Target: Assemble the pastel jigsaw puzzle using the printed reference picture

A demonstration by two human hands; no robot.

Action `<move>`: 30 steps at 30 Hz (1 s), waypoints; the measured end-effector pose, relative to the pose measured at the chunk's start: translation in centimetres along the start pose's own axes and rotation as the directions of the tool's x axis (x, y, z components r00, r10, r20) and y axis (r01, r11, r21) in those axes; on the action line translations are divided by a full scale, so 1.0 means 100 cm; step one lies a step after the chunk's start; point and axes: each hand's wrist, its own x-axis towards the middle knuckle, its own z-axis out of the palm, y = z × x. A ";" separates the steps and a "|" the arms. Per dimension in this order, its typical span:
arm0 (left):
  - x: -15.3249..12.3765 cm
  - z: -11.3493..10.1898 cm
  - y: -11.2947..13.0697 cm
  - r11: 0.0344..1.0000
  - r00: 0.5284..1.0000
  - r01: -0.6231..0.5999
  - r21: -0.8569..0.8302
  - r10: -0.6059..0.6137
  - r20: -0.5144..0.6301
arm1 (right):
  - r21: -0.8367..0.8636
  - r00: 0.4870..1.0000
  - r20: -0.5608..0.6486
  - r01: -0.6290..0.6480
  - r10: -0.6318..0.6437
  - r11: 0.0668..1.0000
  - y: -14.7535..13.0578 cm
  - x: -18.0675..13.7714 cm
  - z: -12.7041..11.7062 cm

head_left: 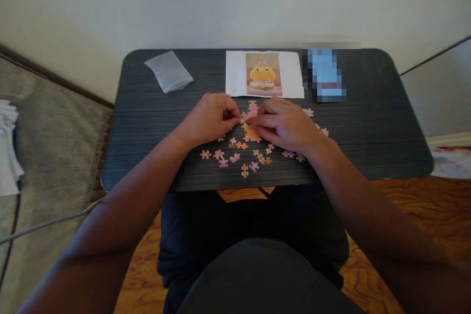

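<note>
Several joined jigsaw puzzle pieces (251, 132), pink above and orange-yellow below, lie on the dark table between my hands. At their left edge my left hand (215, 117) has thumb and index finger pinched at a small puzzle piece (242, 120), mostly hidden by the fingertips. My right hand (285, 122) is bent over the right side of the joined pieces, its fingertips gripping them and covering part of them. Loose puzzle pieces (234, 158) are scattered nearer my body, and a few more (324, 132) lie beyond my right wrist.
Behind the puzzle lies a white sheet (235, 73) with a printed picture of a yellow figure and cake. A clear plastic bag (169, 72) is at the back left, a blurred-out phone-like object (326, 76) at the back right. The table (386, 122) stands against a wall.
</note>
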 end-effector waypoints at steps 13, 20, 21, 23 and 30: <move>0.000 0.001 0.002 1.000 1.000 -0.019 -0.019 0.019 -0.010 | 0.037 1.000 -0.019 -0.008 0.009 0.999 -0.003 0.002 -0.001; 0.000 0.002 0.005 0.998 0.999 0.036 -0.041 -0.038 -0.026 | 0.019 1.000 -0.006 -0.001 0.001 1.000 -0.004 0.003 0.000; 0.000 0.002 0.005 0.998 0.999 0.041 -0.044 -0.042 -0.024 | 0.014 1.000 -0.005 -0.001 0.001 1.000 -0.005 0.003 0.000; 0.000 0.002 0.006 0.997 0.998 0.052 -0.051 -0.053 -0.025 | 0.000 1.000 0.000 0.003 -0.003 1.000 -0.005 0.004 0.000; -0.001 0.004 0.008 0.995 0.995 0.085 -0.053 -0.088 -0.046 | 0.004 1.000 0.001 0.013 -0.013 1.000 -0.005 0.004 0.000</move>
